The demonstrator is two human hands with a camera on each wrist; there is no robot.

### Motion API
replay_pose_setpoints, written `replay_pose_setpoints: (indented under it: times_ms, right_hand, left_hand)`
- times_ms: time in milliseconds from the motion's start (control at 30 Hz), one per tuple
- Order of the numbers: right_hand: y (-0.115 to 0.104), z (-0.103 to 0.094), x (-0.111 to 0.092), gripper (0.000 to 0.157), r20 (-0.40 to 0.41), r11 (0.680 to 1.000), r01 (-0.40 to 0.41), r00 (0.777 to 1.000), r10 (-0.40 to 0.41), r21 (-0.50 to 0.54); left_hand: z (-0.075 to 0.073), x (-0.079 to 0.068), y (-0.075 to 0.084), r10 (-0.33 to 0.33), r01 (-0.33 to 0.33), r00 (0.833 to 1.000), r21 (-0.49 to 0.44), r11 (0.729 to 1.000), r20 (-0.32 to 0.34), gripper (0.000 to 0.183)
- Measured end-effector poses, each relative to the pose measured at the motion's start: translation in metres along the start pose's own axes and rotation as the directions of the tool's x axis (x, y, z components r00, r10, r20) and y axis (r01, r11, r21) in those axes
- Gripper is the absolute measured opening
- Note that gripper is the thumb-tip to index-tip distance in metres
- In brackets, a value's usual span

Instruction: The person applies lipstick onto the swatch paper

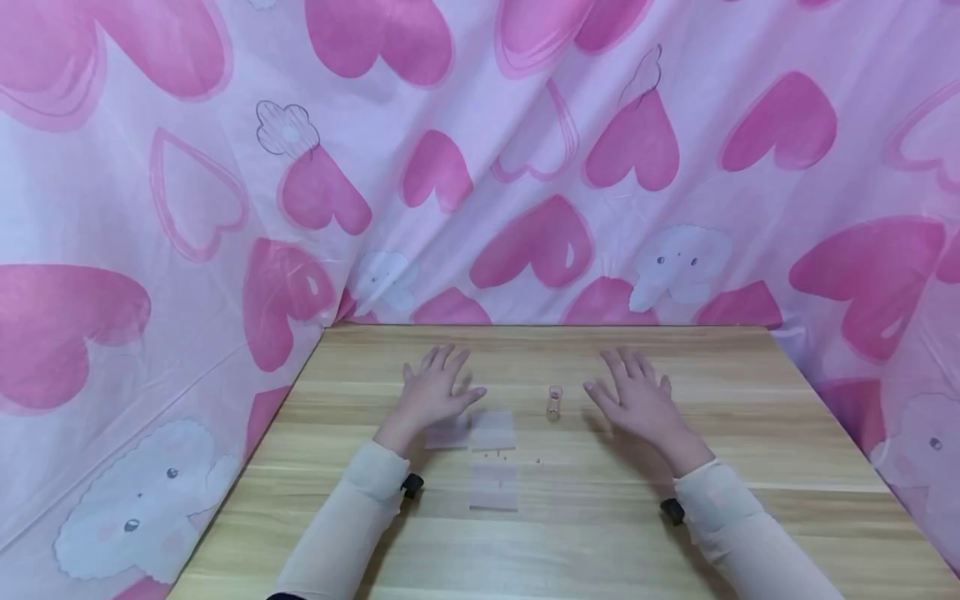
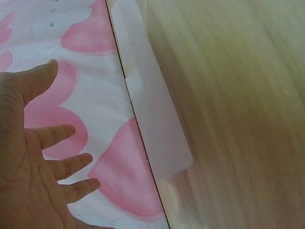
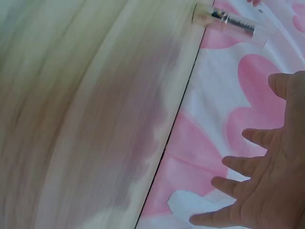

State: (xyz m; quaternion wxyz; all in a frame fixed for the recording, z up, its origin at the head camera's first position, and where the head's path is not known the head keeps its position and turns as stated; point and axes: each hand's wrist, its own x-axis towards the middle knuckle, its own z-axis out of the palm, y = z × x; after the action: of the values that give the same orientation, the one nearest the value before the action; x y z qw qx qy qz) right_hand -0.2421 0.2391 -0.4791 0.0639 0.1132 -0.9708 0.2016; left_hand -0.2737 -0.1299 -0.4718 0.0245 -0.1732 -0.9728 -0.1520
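My left hand is held above the table with its fingers spread, over a pale square sheet. Beside that lies a second pale sheet, and a third pale sheet lies nearer me. Several tiny bead-like bits are scattered between the sheets. Upright between my hands stands a small clear vial; dark print shows on the vial in the right wrist view. To its right my right hand hovers, fingers spread. Neither hand holds anything.
A light wood-grain table lies under both hands. Pink heart-print cloth hangs behind it and along both sides. One tiny bit lies apart from the others, right of the near sheet.
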Motion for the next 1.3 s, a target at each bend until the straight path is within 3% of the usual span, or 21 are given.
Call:
replay_pose_setpoints:
  times_ms: [500, 767, 967, 1300]
  right_hand:
    - [-0.032, 0.011, 0.003, 0.073, 0.03, 0.985, 0.121, 0.992, -0.126, 0.125]
    - [-0.036, 0.021, 0.006, 0.071, 0.093, 0.973, 0.152, 0.981, -0.17, 0.171]
    - [-0.038, 0.032, 0.009, 0.059, 0.078, 0.964, 0.192, 0.975, -0.21, 0.185]
    - [-0.045, 0.034, 0.015, 0.04, 0.109, 0.968, 0.152, 0.978, -0.176, 0.202]
  left_hand:
    - [0.008, 0.003, 0.017, 0.06, -0.059, 0.998, 0.038, 0.998, -0.004, 0.084]
    - [0.013, 0.004, 0.029, 0.075, -0.074, 0.997, 0.023, 0.997, -0.001, 0.084]
    - [0.016, 0.002, 0.036, 0.091, -0.091, 0.996, 0.015, 0.996, -0.006, 0.084]
    - [0.018, 0.005, 0.045, 0.1, -0.1, 0.995, 0.035, 0.994, 0.005, 0.085]
